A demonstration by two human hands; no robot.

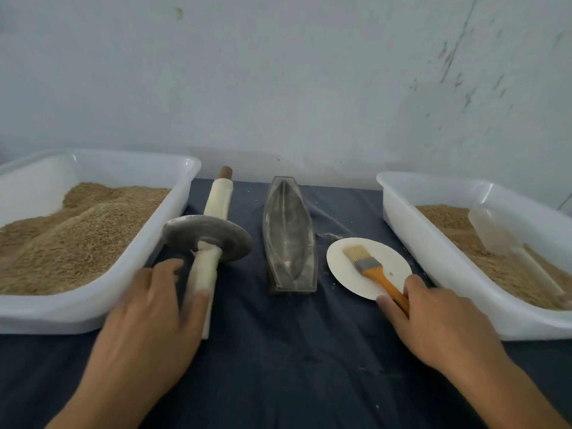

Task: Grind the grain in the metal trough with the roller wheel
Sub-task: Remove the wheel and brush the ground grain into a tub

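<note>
Left hand (148, 308) lies over the near handle of the roller wheel (208, 235), fingers spread and fairly straight, thumb tip against the cloth-wrapped handle; grip looks loose, not curled round. Right hand (439, 323) pinches the orange handle end of the brush (368, 267) between thumb and forefinger. One roller wheel: one metal disc on a long axle, both handle halves wrapped in pale cloth, brown wood tip showing at the far end; long axis runs near to far, leaning slightly right at the far end, disc tilted and resting on the bench (278, 366). One metal trough (289, 233), boat-shaped, just right of the wheel and apart from it, long axis near to far, narrow far end pointing at the wall, dusty inside, no heap of grain visible in it. One round white plate (346, 274) right of the trough, brush bristles lying on it, brush pointing far-left. Two white plastic tubs: left tub (130, 168) touching the wheel's side area, right tub (433, 243), both holding brown grain (77, 230). One translucent scoop (495, 233) lies in the right tub. Dark cloth covers the bench.
</note>
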